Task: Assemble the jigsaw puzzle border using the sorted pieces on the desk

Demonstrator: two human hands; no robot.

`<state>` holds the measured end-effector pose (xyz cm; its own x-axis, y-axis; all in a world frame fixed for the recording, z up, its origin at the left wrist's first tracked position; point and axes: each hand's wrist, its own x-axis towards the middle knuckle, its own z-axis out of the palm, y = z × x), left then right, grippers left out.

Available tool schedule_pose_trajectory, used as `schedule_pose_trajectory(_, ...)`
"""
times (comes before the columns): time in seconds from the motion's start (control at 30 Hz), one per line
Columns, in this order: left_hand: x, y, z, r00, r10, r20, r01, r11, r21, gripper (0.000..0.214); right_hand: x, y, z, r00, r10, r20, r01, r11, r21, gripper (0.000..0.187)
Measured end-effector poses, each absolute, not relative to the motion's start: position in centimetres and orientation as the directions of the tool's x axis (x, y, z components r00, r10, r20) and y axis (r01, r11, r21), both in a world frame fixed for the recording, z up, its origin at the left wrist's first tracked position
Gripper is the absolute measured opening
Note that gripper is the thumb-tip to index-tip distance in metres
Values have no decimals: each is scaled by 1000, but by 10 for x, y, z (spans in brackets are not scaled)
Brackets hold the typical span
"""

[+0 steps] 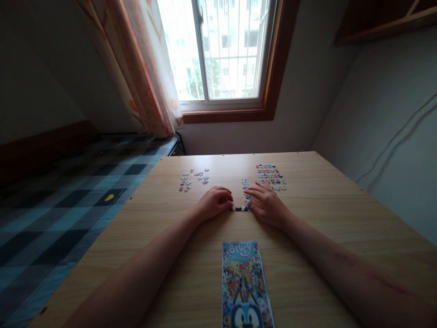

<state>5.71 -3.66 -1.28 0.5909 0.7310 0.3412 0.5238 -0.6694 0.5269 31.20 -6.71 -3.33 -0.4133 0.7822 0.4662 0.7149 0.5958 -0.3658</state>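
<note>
My left hand [215, 202] rests on the table with its fingers curled at the left end of a short row of joined jigsaw pieces [241, 208]. What its fingertips hold, if anything, is hidden. My right hand [269, 204] lies with fingers spread, the tips touching or just over a column of jigsaw pieces [244, 183] that meets the row at its right end. Part of this corner is covered by the right fingers. Nearer to me, a blue picture sheet [244, 282] printed "BLUEY" lies flat between my forearms.
Loose jigsaw pieces [185, 182] are scattered at the far left of the wooden table [191, 282]. More pieces [268, 173] stand in rows behind my right hand. A bed with a checked cover [85, 196] is on the left; a barred window [232, 54] is ahead.
</note>
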Motion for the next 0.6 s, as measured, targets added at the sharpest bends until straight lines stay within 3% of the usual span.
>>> schedule_pose_trajectory(0.6,59,-41,-9,611,717,337,532,-686,496,8,310,-71,-29,-414,834,365,753,539,-378,42)
